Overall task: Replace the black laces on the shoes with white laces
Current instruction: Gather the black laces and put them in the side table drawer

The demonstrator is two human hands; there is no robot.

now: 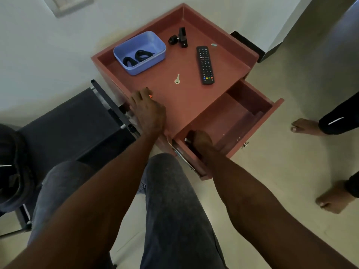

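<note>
Two coiled black laces lie in a blue plastic tub at the back left of a red-brown cabinet top. My left hand rests flat on the cabinet's front left corner, its fingertips over a small orange thing. My right hand reaches down into the open drawer at its near left corner. Its fingers are in shadow beside a small white thing; whether they grip it is unclear. No shoes or white laces are plainly visible.
On the cabinet top lie a black remote, a brass key and a black clamp mount. A black chair stands to the left with a dark bulky object on it. Another person's bare feet stand on the floor at the right.
</note>
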